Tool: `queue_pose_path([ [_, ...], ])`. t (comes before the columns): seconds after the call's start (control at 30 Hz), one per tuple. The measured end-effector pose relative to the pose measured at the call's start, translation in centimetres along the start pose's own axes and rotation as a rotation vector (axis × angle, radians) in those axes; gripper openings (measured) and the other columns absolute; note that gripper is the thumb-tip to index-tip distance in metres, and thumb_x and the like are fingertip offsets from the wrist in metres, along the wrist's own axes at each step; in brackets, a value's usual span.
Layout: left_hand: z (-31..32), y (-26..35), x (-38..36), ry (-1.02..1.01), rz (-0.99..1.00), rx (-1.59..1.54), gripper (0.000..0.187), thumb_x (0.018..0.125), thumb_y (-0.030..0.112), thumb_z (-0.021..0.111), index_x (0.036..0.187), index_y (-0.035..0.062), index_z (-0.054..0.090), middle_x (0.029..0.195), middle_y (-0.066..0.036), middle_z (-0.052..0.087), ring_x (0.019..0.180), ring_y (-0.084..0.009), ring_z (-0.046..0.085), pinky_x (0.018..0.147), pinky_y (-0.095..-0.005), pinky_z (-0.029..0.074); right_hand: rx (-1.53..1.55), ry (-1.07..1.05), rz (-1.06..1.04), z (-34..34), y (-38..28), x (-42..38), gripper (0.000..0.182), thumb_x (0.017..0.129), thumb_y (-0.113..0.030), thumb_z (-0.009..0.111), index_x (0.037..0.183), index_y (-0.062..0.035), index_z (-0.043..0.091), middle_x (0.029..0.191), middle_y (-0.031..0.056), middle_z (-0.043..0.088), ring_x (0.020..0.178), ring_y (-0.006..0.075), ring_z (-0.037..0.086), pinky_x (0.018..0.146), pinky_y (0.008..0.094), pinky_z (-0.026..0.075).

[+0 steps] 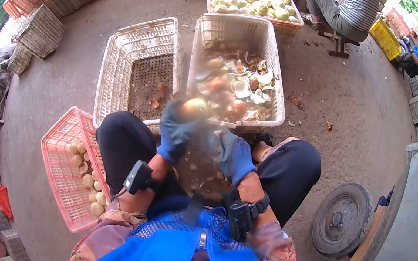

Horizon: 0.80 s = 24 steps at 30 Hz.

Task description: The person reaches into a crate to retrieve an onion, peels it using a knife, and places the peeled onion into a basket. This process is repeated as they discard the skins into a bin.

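My left hand point(175, 130), in a blue and grey work glove, is closed around an onion point(194, 108) with yellow-brown skin. It is over the near edge of a white plastic crate point(276, 120). My right hand point(231, 155), gloved the same way, is close beside it on the right. Its fingers look curled in, and their tips are smeared by motion, so what they grip cannot be made out. Onion peels and cut pieces point(253, 91) lie inside the white crate, with several blurred reddish onions point(216, 83) at its left.
Left of it stands another white crate point(109, 68) with scraps of skin. A pink crate point(61, 145) by my left leg holds pale peeled onions point(89, 181). Farther off is a crate full of peeled onions point(257, 1). A wheel point(341, 220) lies right; a person sits on a stool point(339, 42).
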<state>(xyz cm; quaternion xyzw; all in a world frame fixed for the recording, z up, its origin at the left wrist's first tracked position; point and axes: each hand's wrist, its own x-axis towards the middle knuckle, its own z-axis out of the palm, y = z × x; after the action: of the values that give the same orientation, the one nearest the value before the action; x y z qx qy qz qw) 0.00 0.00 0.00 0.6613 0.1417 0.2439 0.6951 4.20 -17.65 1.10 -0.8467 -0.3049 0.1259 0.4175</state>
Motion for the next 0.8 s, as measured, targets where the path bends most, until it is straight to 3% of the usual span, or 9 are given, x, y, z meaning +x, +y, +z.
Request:
queue_pose_path([
  [0.1, 0.8, -0.6, 0.2, -0.028, -0.011, -0.062, 0.052, 0.068, 0.002, 0.078, 0.116, -0.0003, 0.058, 0.106, -0.005, 0.064, 0.094, -0.0130, 0.061, 0.085, -0.0289, 0.052, -0.044, 0.082, -0.060, -0.9, -0.3, -0.4, 0.026, 0.093, -0.032, 0.059, 0.093, -0.0067, 0.063, 0.080, 0.0229, 0.065, 0.077, 0.0436, 0.063, 0.067, 0.0527, 0.048],
  [0.17, 1.2, -0.1, 0.0, 0.012, 0.120, -0.067, 0.049, 0.068, 0.001, 0.077, 0.114, -0.0005, 0.058, 0.103, -0.005, 0.065, 0.089, -0.0125, 0.062, 0.080, -0.0283, 0.053, -0.038, 0.130, -0.117, -1.2, -0.8, -0.7, 0.024, 0.094, -0.030, 0.058, 0.093, -0.0068, 0.063, 0.079, 0.0225, 0.065, 0.075, 0.0439, 0.063, 0.066, 0.0528, 0.048],
  [0.3, 0.6, 0.7, -0.3, -0.008, 0.068, -0.059, 0.046, 0.070, 0.001, 0.075, 0.113, -0.0008, 0.058, 0.103, -0.005, 0.065, 0.089, -0.0127, 0.062, 0.079, -0.0285, 0.054, -0.015, 0.037, -0.083, -2.0, -1.0, -0.9, 0.024, 0.094, -0.029, 0.058, 0.094, -0.0063, 0.064, 0.080, 0.0228, 0.065, 0.075, 0.0442, 0.063, 0.066, 0.0532, 0.048],
  [0.37, 0.2, 1.5, -0.3, -0.044, -0.212, -0.211, 0.043, 0.073, 0.002, 0.073, 0.113, -0.0008, 0.057, 0.104, -0.005, 0.064, 0.091, -0.0129, 0.063, 0.080, -0.0283, 0.054, 0.372, -0.122, 0.057, -2.5, -0.7, -1.1, 0.025, 0.095, -0.029, 0.057, 0.095, -0.0057, 0.065, 0.080, 0.0228, 0.066, 0.076, 0.0438, 0.063, 0.066, 0.0533, 0.048],
  [0.4, 0.1, 1.7, -0.2, -0.041, -0.214, -0.210, 0.043, 0.073, 0.002, 0.073, 0.113, -0.0008, 0.057, 0.104, -0.005, 0.064, 0.091, -0.0129, 0.063, 0.080, -0.0283, 0.054, 0.374, -0.125, 0.058, -2.6, -0.9, -1.0, 0.025, 0.095, -0.029, 0.057, 0.095, -0.0057, 0.065, 0.080, 0.0228, 0.066, 0.076, 0.0438, 0.063, 0.066, 0.0533, 0.048],
  [0.47, -0.1, 1.9, 0.0, -0.042, -0.147, -0.134, 0.043, 0.074, 0.003, 0.072, 0.115, -0.0008, 0.057, 0.106, -0.005, 0.064, 0.093, -0.0132, 0.063, 0.082, -0.0280, 0.054, 0.088, 0.003, -0.051, -2.8, -1.1, -0.7, 0.025, 0.095, -0.029, 0.057, 0.095, -0.0054, 0.065, 0.081, 0.0228, 0.066, 0.077, 0.0434, 0.063, 0.066, 0.0528, 0.049],
  [0.5, 0.0, 1.7, 0.0, -0.041, -0.148, -0.133, 0.043, 0.074, 0.003, 0.072, 0.115, -0.0008, 0.057, 0.106, -0.005, 0.064, 0.093, -0.0132, 0.063, 0.082, -0.0280, 0.054, 0.088, 0.001, -0.051, -2.7, -1.1, -0.7, 0.025, 0.095, -0.029, 0.057, 0.095, -0.0054, 0.065, 0.081, 0.0228, 0.066, 0.077, 0.0434, 0.063, 0.066, 0.0528, 0.049],
  [0.57, 0.2, 1.0, 0.0, -0.013, 0.029, -0.158, 0.045, 0.074, 0.003, 0.073, 0.116, -0.0007, 0.057, 0.106, -0.005, 0.064, 0.093, -0.0131, 0.063, 0.083, -0.0279, 0.054, 0.014, 0.032, -0.106, -2.3, -1.0, -0.7, 0.023, 0.095, -0.028, 0.056, 0.092, -0.0067, 0.064, 0.080, 0.0212, 0.066, 0.076, 0.0426, 0.063, 0.065, 0.0520, 0.049],
  [0.8, -0.4, 0.4, 0.2, -0.031, 0.062, -0.054, 0.049, 0.072, 0.002, 0.076, 0.118, -0.0001, 0.057, 0.105, -0.004, 0.064, 0.093, -0.0121, 0.061, 0.086, -0.0275, 0.051, -0.185, 0.042, -0.117, -2.1, -1.4, -0.6, 0.019, 0.095, -0.026, 0.055, 0.089, -0.0088, 0.059, 0.079, 0.0169, 0.065, 0.074, 0.0399, 0.064, 0.064, 0.0508, 0.049],
])
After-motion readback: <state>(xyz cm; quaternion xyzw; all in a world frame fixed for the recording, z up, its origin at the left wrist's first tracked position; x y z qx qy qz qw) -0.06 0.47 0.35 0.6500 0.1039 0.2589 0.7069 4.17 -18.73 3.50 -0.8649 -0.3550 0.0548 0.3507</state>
